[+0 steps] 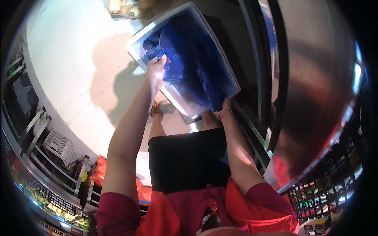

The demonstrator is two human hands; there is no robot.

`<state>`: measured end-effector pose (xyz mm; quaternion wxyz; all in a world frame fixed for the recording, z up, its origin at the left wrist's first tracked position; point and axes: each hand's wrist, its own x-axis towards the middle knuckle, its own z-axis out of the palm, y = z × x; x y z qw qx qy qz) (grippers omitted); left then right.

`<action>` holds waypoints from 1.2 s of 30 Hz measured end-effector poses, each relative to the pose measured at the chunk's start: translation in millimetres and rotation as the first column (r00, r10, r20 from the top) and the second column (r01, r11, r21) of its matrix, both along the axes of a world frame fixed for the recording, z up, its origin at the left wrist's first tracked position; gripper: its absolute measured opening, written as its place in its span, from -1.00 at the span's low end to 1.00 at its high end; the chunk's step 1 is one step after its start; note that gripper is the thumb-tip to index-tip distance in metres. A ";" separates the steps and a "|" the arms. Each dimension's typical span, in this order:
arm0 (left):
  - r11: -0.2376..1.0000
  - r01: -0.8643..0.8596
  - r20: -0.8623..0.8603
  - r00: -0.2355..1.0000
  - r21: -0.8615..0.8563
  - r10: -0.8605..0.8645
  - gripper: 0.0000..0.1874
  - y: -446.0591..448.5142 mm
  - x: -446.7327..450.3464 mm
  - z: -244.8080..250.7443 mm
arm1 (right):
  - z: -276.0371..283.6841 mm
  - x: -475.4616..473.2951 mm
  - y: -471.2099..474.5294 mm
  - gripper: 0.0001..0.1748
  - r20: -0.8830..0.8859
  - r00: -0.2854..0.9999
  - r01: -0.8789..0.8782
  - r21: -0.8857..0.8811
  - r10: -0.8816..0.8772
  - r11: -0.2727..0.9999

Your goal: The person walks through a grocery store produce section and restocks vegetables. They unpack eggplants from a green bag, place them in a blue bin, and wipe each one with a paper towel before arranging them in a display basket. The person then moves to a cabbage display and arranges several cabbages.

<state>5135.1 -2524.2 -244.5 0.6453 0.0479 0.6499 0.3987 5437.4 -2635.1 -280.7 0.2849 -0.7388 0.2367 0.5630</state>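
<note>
A white foam box (pixel 184 110) stands tilted in view before me, with a thin blue plastic bag (pixel 189 56) spread over much of its inside. My left hand (pixel 157 69) pinches a bunched part of the bag between thumb and fingers, over the box's left wall. At the lower right corner of the box, my right hand (pixel 225 107) holds another edge of the bag; its fingers are partly hidden by the blue film. Between the two hands the film is pulled into folds. What lies under the bag cannot be seen.
A bag with pale contents (pixel 125 7) lies on the floor beyond the box. At the right runs a metal counter (pixel 313 73) with a dark frame. A white plastic crate (pixel 61 146) stands by metal racks at left, near red plastic bags (pixel 100 171).
</note>
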 end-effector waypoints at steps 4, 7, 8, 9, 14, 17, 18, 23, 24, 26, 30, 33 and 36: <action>0.984 -0.074 -0.097 0.994 -0.160 0.059 -0.66 21.0 14.2 80.3 | 73.0 -1.6 -36.6 -0.59 -0.047 0.993 -0.102 0.090 0.106 0.991; 0.995 -0.006 0.016 1.000 -0.096 0.008 -0.50 31.1 11.5 125.6 | 106.6 4.8 -54.3 -0.65 -0.111 0.993 -0.025 0.167 0.044 0.986; 0.997 0.003 0.040 0.999 -0.071 0.000 -0.49 31.7 12.5 137.9 | 117.1 5.2 -57.5 -0.66 -0.095 0.995 0.012 0.161 0.003 0.987; 0.993 -0.077 0.002 0.997 -0.093 0.077 -0.54 28.9 16.8 149.2 | 127.1 4.3 -58.8 -0.69 -0.127 0.992 0.042 0.226 -0.013 0.973; 0.974 -0.017 0.146 0.989 0.227 -0.017 -0.66 -1.5 -17.6 188.3 | 158.2 5.8 -49.1 -0.65 0.003 1.000 -0.004 0.236 0.003 0.972; 0.992 -0.122 0.211 0.971 0.018 0.116 -0.61 40.2 -68.2 164.0 | 136.7 23.5 -45.4 -0.59 0.269 0.943 -0.246 0.171 0.195 0.954; 0.988 -0.075 0.361 0.932 0.138 0.021 -0.65 50.7 -77.7 155.6 | 122.2 30.9 -47.0 -0.57 0.337 0.906 -0.309 0.121 0.254 0.943; 0.598 0.647 -0.499 0.756 0.474 -0.423 -0.54 91.0 -34.4 141.4 | 79.4 43.2 -128.4 -0.44 0.473 0.600 -0.628 -0.223 0.646 0.746; 0.558 0.605 -0.404 0.796 0.568 -0.451 -0.47 102.1 -12.4 145.9 | 75.7 41.5 -141.9 -0.41 0.474 0.519 -0.674 -0.286 0.712 0.681; 0.654 0.350 -0.032 0.895 0.671 -0.446 -0.45 133.0 20.8 160.6 | 76.6 37.3 -152.6 -0.35 0.458 0.387 -0.747 -0.354 0.800 0.563; 0.440 0.869 -0.841 0.401 0.224 -0.363 -0.28 147.0 9.0 181.7 | 116.3 20.8 -105.0 -0.11 0.376 0.181 -0.867 -0.375 0.909 0.328; 0.526 0.820 -0.953 0.298 0.224 -0.060 -0.45 118.9 -39.4 162.5 | 174.5 -7.6 -47.4 -0.07 0.523 -0.420 -0.901 -0.337 0.742 -0.272; 0.759 0.598 -0.951 0.019 0.257 0.307 -0.53 62.1 -67.9 117.7 | 211.4 -51.2 8.4 -0.22 0.730 -0.479 -0.876 -0.368 0.487 -0.311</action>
